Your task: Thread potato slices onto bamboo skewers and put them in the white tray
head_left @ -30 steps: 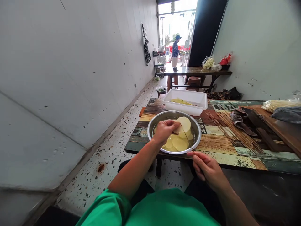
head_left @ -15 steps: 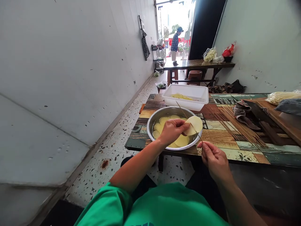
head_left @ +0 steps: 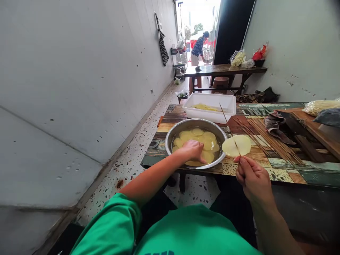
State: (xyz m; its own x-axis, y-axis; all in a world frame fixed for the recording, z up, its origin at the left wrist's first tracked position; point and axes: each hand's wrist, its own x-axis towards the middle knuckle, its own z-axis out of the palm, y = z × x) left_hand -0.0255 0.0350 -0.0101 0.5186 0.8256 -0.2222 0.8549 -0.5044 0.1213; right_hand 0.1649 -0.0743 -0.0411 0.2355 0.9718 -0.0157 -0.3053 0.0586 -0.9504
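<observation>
Skewer in right hand, grip closed; pale slice threaded on it, beside metal basin. Left hand at loose slices inside, grip unclear. Seemingly threading step; next likely calls for separating one slice.

Open from above into the far part of the metal basin, over the pale slices, but blocked across the near rim by the left hand and its forearm, with the white tub standing close behind. Crowded at the basin's right by the pierced slice and tilted skewer in the right hand. Clear along the counter edge farther right, then hemmed in behind by loose skewers, cloth and wooden board.
</observation>
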